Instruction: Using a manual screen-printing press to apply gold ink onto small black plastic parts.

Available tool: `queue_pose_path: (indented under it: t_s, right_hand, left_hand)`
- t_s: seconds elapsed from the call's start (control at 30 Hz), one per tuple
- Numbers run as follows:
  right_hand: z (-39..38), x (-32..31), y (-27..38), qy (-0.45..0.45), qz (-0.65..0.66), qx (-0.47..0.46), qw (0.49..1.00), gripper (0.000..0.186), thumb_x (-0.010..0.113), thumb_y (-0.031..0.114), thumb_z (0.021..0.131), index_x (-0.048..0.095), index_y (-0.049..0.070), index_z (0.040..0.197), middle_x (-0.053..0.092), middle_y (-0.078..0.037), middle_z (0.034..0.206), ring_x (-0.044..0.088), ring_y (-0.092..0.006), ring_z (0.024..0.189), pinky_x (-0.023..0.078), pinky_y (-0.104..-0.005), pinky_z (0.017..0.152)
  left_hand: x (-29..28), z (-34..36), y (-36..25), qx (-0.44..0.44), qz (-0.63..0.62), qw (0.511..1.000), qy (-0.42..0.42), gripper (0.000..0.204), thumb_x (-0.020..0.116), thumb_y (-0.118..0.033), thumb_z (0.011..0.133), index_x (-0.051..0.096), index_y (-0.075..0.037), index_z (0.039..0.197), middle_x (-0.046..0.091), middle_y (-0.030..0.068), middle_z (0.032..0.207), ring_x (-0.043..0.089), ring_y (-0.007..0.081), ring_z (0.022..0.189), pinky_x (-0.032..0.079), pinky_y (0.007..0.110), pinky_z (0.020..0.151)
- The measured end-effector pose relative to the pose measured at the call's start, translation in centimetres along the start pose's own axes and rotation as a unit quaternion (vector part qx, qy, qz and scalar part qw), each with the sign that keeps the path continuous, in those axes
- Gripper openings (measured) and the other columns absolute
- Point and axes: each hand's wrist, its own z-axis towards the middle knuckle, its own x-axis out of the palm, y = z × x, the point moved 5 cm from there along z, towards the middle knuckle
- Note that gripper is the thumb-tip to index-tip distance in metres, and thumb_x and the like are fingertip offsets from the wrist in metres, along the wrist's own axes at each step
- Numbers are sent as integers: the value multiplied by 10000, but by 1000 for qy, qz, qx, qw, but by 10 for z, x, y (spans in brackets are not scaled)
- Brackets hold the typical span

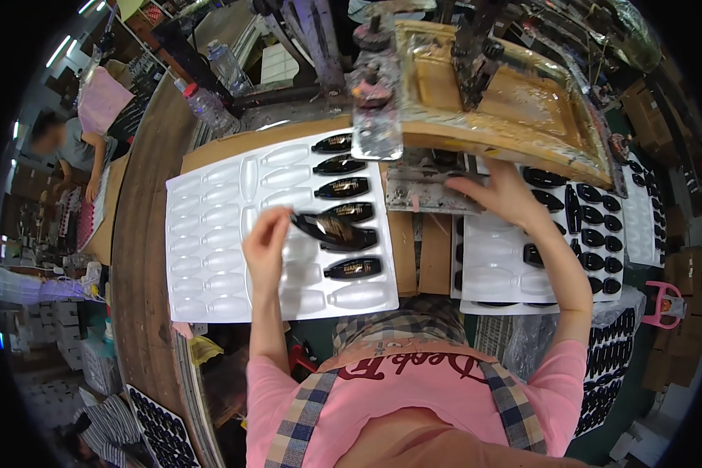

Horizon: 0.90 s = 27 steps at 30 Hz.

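My left hand (pixel 265 243) pinches one end of a glossy black, tapered plastic piece with gold print (pixel 329 229). It hangs over the right-hand column of a white moulded tray (pixel 304 299), where several similar black pieces (pixel 354 268) lie in hollows. The tray's other hollows are bare. My right hand (pixel 508 195) reaches to the metal bed (pixel 429 192) of a printing press, thumb stretched out to the left. Its other fingertips are partly hidden below the wooden screen frame (pixel 515 144). A dark shape sits on the bed, too shaded to make out.
A second white tray (pixel 495 281) with black pieces lies right of the press. A paint-stained metal clamp (pixel 377 140) overhangs the first tray. A red-capped plastic jar (pixel 209 108) stands at the back left. A person (pixel 93 152) works at the far left; a pink stool (pixel 663 304) stands right.
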Motion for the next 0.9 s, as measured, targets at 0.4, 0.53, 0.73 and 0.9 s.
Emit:
queue_pose_path:
  t_s: [0.4,0.53,0.73,0.9]
  right_hand:
    - [-104,-50,-18,40,20,170,984,261,579,132,786,544,-28,989,589,-151,968,572,-272,880,433,-294,766]
    - [-128,-52,-15,154,-69,280,945,294,631,131,726,548,-20,964,580,-141,930,556,-291,852,442,-318,741]
    - [-146,-54,-20,126,-244,178,945,424,695,97,602,544,9,989,541,-114,941,512,-288,864,431,-359,735]
    - [-149,-63,-33,97,-197,223,950,408,699,118,618,545,10,980,547,-106,896,532,-252,716,436,-333,649]
  left_hand:
    - [9,-129,49,-39,167,985,17,110,558,10,773,581,24,880,580,133,846,553,237,831,422,274,756]
    - [12,-130,42,85,250,961,83,125,575,40,722,570,18,845,574,144,848,536,302,819,420,351,736]
    - [11,-119,23,119,272,951,84,197,601,45,698,575,22,892,570,150,864,537,304,818,420,357,737]
    - [34,-46,-29,276,253,925,58,224,606,60,686,587,17,905,575,151,894,546,298,823,422,357,736]
